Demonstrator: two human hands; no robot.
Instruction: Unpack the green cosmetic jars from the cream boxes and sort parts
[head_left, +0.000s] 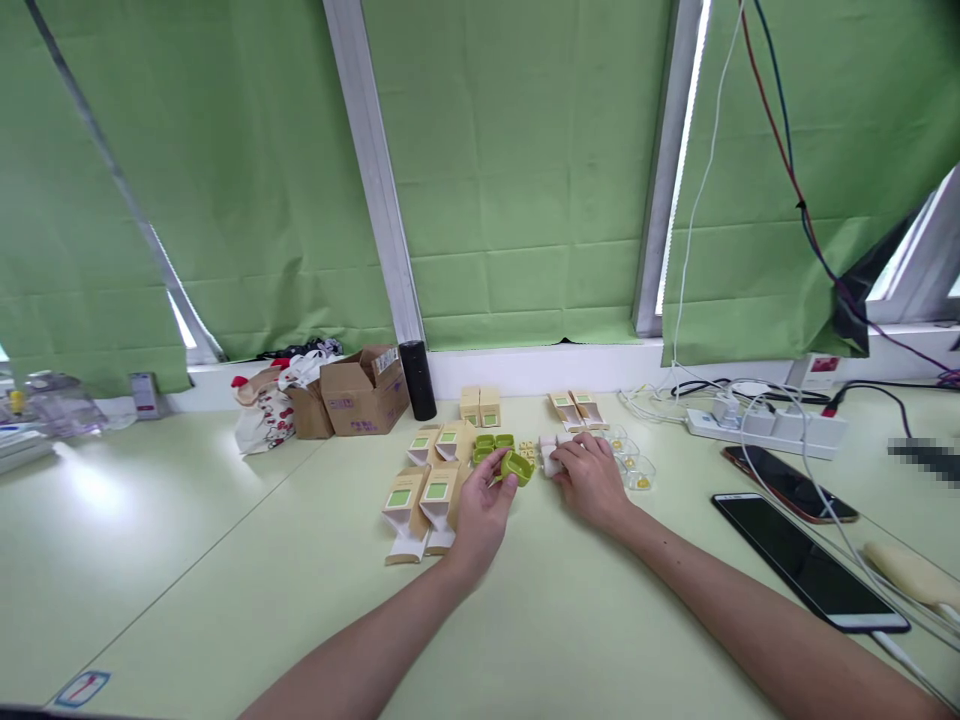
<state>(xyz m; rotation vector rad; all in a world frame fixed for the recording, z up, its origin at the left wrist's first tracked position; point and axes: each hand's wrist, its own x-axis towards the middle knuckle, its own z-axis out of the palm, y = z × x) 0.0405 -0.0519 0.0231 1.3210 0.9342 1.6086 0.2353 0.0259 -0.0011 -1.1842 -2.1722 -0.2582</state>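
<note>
Between the thumb and fingers of my left hand (482,512) is a small green square cup (517,467), tilted with its hollow side showing. My right hand (589,477) has its fingertips closed on a small white block (551,462), one of a small group; the fingers partly hide it. Several more green cups (484,441) stand behind my left hand. Small yellow pieces (527,452) lie between the two hands. Beyond my right hand are clear plastic domed pieces (639,472) with yellow bits inside. Opened tan cartons (403,500) with green squares lie left of my left hand.
Closed tan cartons (480,406) and more opened ones (577,410) sit further back. A cardboard box (365,392) and a black cylinder (418,380) stand by the wall. At right are a power strip (766,430), two phones (806,560) and loose cables.
</note>
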